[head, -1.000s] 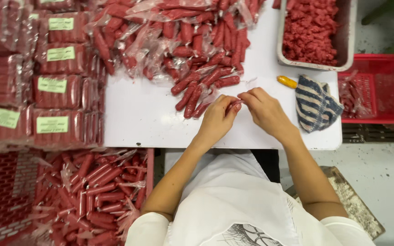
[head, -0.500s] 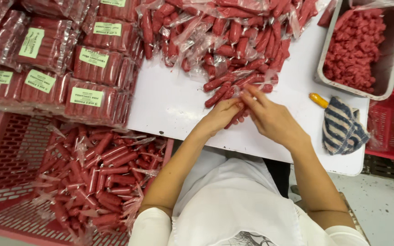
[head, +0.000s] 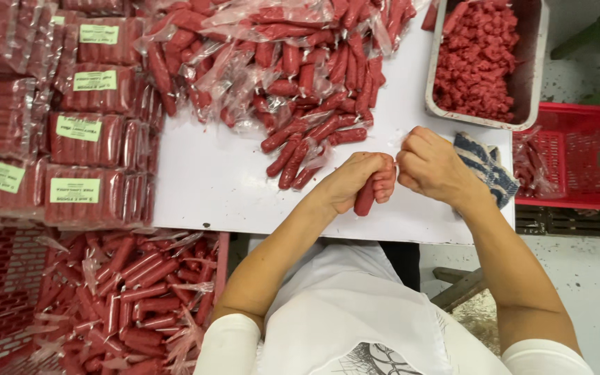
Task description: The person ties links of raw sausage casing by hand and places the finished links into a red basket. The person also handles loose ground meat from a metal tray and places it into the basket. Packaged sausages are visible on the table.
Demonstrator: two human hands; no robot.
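My left hand (head: 359,179) is closed around a red sausage (head: 365,197), whose lower end sticks out below the fist, over the white table (head: 217,180). My right hand (head: 430,165) sits right beside it with fingers curled, pinching at the sausage's top end; what it grips is hidden. Just beyond the hands lies a pile of loose red sausages (head: 300,83) in clear plastic wraps.
Stacks of labelled sausage packs (head: 81,135) fill the table's left. A grey tray of red mince (head: 480,55) stands at the top right, a striped cloth (head: 484,167) beside it. A red crate of wrapped sausages (head: 126,298) sits lower left, another red crate (head: 571,156) at right.
Both hands have drawn back from the loose pile toward the table's near edge, and the left hand now holds a sausage upright in its fist. The view shifted slightly.
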